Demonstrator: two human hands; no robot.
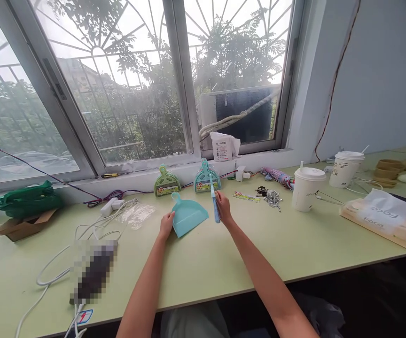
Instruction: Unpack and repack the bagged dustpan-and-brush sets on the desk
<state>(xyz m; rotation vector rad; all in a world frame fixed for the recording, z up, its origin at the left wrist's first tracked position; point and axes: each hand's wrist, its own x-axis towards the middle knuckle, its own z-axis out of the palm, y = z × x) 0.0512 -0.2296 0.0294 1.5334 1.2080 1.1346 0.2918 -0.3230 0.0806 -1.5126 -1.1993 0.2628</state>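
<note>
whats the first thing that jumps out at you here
Two bare arms meet mid-table: the left hand rests on a teal dustpan lying flat, while the right hand grips a small blue brush just beside it. Behind them, a green and a teal packaged dustpan set lean against the windowsill, and two white lidded cups stand to the right.

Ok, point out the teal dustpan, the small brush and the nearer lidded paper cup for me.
teal dustpan (188,217): head view, middle of its flat pan.
small brush (215,206): head view, on its blue handle above the right hand's fingers.
nearer lidded paper cup (305,193): head view, on its white side wall.
</note>
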